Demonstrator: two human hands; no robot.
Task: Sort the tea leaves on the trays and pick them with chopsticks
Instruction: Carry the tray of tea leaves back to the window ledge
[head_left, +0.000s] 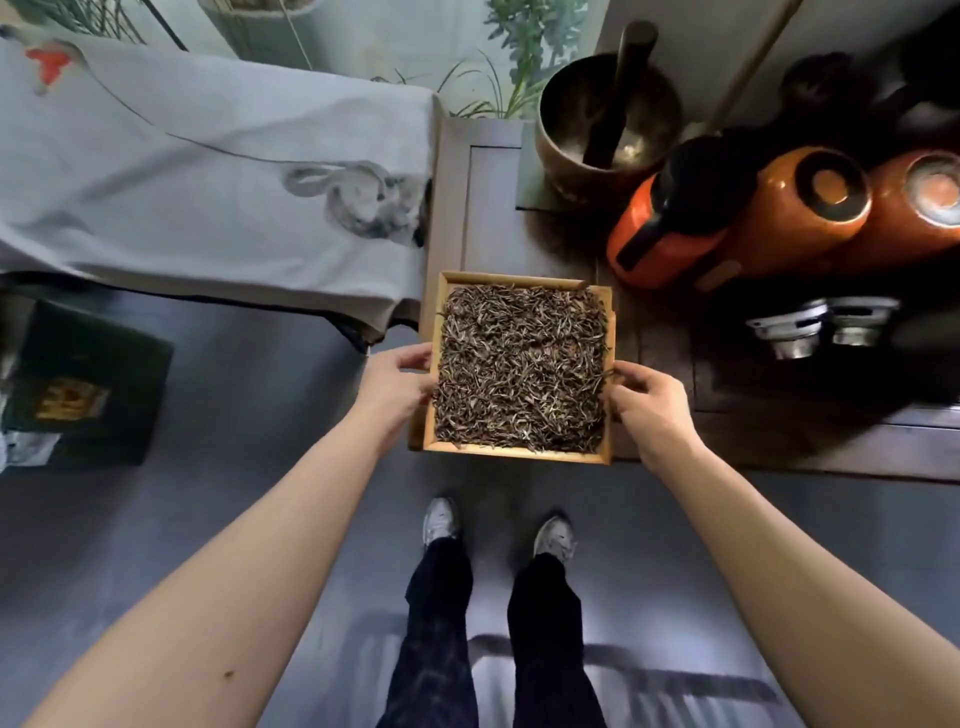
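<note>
While both hands grip it from either side, a square wooden tray (517, 455) of tea leaves (521, 366) is held level between them.

Where the left hand (396, 391) curls its fingers over the tray's left rim and the right hand (650, 409) pinches the right rim with thumb on top, the dry, dark leaves fill the tray edge to edge. Beyond the fingertips, the tray's far half overlaps the near edge of a dark wooden table (810, 441); its near half hangs over open grey floor (260, 415), with the person's shoes below. Just left of the left hand a grey painted cloth (208, 182) drapes down. Beyond the right hand stand orange jars (810, 208), a metal bowl (608, 119) holding a dark stick, and two small metal cups (821, 327).
</note>
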